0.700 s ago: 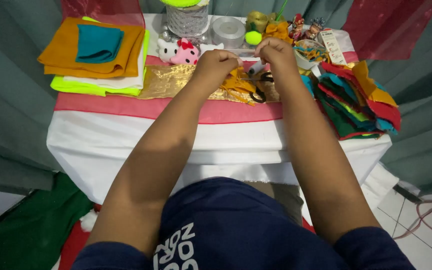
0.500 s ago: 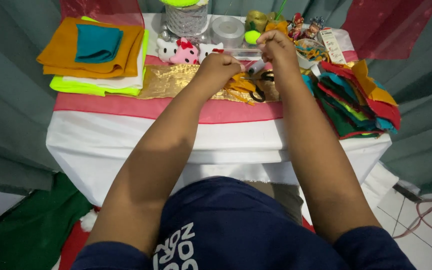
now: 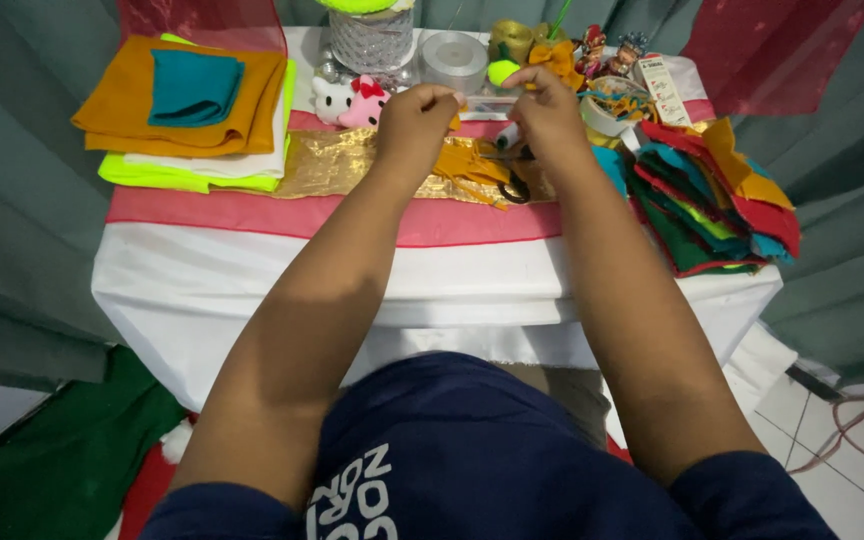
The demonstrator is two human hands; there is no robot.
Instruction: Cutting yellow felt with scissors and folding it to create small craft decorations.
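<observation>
My left hand (image 3: pixel 414 118) is held in a closed pinch above the gold fabric (image 3: pixel 337 165), with a bit of orange material at its fingertips. My right hand (image 3: pixel 549 108) is also closed in a pinch, a short gap to the right of the left. Whatever it pinches is too small to see. Below the hands lie crumpled orange felt (image 3: pixel 472 165) and black-handled scissors (image 3: pixel 517 186). A clear plastic box (image 3: pixel 487 104) sits just behind the gap between the hands.
A folded stack of orange, teal, white and neon-yellow cloth (image 3: pixel 192 110) lies at the left, and a pile of coloured felt pieces (image 3: pixel 712 195) at the right. A cat plush (image 3: pixel 347 100), ribbon rolls (image 3: pixel 452 60) and small trinkets line the back. The white-draped table (image 3: pixel 452 290) has a pink band.
Both hands have lifted off the orange felt and come up level with each other. The right hand rose first, then the left followed from the table surface.
</observation>
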